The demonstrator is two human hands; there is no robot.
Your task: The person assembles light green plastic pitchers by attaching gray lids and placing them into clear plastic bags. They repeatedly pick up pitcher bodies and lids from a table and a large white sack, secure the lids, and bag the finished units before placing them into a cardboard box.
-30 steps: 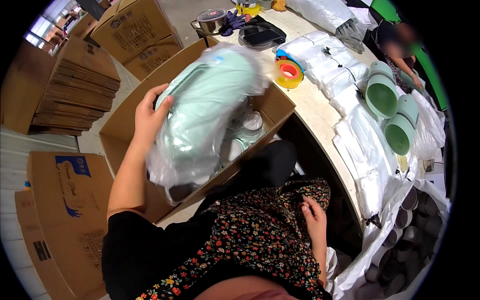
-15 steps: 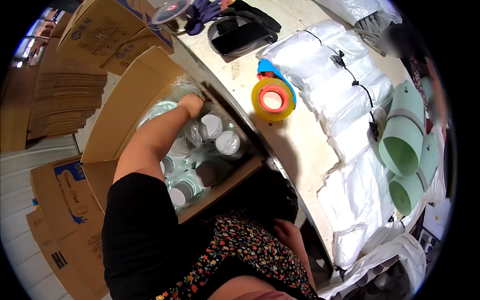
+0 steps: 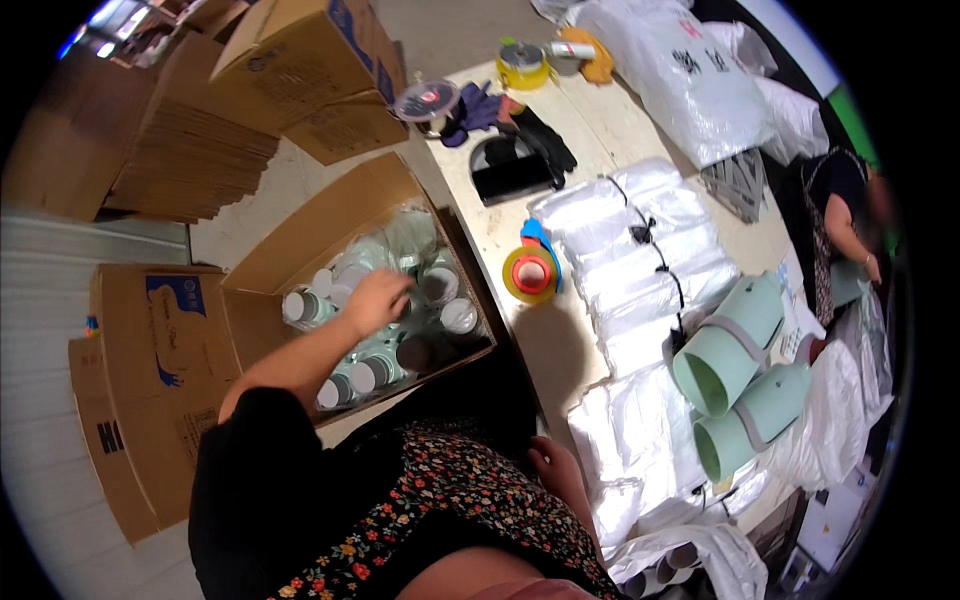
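Observation:
An open cardboard box on my left holds several pale green containers with white lids, many in clear plastic bags. My left hand is over the middle of these containers, fingers bent down and slightly apart, with nothing visible in them. A crumpled clear plastic bag covers the containers at the box's far end. Low beside the table's near edge, my right hand hangs with loosely curled fingers, and nothing shows in it.
On the table lie a tape roll, a black phone, stacked clear plastic bags and pale green tubes. Closed cartons stand behind the box. A co-worker is at the far right.
My left hand has drawn back from the bag at the box's far end to above the containers. The whole view has shifted, showing more of the table's far end and the co-worker.

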